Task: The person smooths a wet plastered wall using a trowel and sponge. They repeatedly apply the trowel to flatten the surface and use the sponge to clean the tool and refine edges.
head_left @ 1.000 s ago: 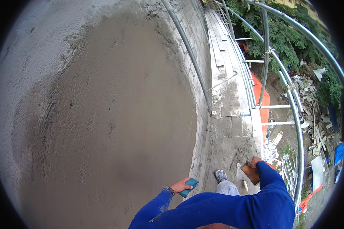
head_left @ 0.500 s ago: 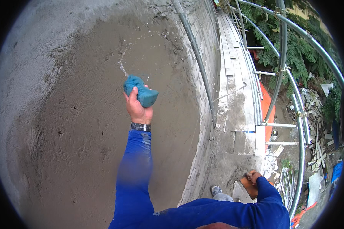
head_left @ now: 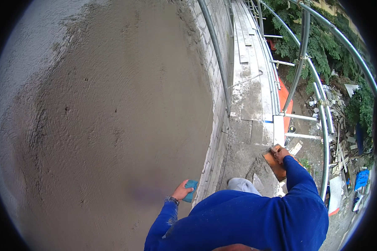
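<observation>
Low beside the wall, my left hand [head_left: 182,191] is closed around a teal-blue sponge [head_left: 191,193], with a dark band at the wrist. The broad stretch of wet grey render [head_left: 125,108] lies next to it, its surface smooth in the middle and rougher toward the left. Over on the right, my right hand [head_left: 282,154] grips a flat orange-brown plastering float [head_left: 275,165] by its handle. The float is held out above the scaffold boards. Both sleeves are blue.
Bare blockwork [head_left: 215,83] borders the render. A steel pole [head_left: 217,50] slants along it. Scaffold planks [head_left: 251,92] run away ahead, with pipe rails [head_left: 302,62] on their right. Beyond lie orange sheeting [head_left: 284,98], rubble [head_left: 339,138] and trees [head_left: 326,58].
My left hand has come down and back from the render with the sponge; the water spraying off it is gone. My right hand has moved forward with the float.
</observation>
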The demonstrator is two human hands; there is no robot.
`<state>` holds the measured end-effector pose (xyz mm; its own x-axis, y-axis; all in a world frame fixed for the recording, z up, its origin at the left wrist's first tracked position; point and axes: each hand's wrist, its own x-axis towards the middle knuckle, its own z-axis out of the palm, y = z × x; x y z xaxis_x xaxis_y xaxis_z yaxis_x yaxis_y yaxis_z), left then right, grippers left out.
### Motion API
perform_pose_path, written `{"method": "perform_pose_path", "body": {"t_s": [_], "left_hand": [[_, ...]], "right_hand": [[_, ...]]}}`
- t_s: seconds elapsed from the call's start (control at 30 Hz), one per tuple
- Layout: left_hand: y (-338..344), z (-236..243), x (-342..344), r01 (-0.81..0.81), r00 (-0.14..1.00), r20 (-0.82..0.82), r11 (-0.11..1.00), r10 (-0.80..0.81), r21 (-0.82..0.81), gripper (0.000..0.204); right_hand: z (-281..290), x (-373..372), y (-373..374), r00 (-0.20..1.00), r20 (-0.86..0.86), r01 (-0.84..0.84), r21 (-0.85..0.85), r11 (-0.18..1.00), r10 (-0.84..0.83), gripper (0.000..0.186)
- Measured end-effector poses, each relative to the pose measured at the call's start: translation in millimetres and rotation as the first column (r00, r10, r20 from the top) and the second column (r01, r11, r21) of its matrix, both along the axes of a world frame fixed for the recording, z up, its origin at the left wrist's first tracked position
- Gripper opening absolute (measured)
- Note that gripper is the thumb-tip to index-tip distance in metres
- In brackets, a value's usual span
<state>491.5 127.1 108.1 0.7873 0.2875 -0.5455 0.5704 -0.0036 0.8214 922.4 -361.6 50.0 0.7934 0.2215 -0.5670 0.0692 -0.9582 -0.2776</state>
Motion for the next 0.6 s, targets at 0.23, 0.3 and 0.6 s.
{"method": "perform_pose_path", "body": {"t_s": [0.23, 0.3, 0.6], "left_hand": [[-58, -97, -227, 0.118, 0.802, -0.596, 0.989, -0.044, 0.087, 0.060], [-59, -94, -249, 0.092, 0.808, -0.587, 0.995, -0.059, 0.025, 0.061], [8, -35, -57, 0.173, 0.951, -0.294, 0.952, -0.096, 0.250, 0.061]], "right_hand": [[64, -18, 40, 0.992, 0.014, 0.127, 0.090, 0.988, -0.129, 0.035], [74, -18, 57, 0.998, 0.002, 0.056, 0.021, 0.998, -0.056, 0.033], [38, 32, 106, 0.991, 0.089, -0.109, 0.089, 0.990, 0.101, 0.036]]}}
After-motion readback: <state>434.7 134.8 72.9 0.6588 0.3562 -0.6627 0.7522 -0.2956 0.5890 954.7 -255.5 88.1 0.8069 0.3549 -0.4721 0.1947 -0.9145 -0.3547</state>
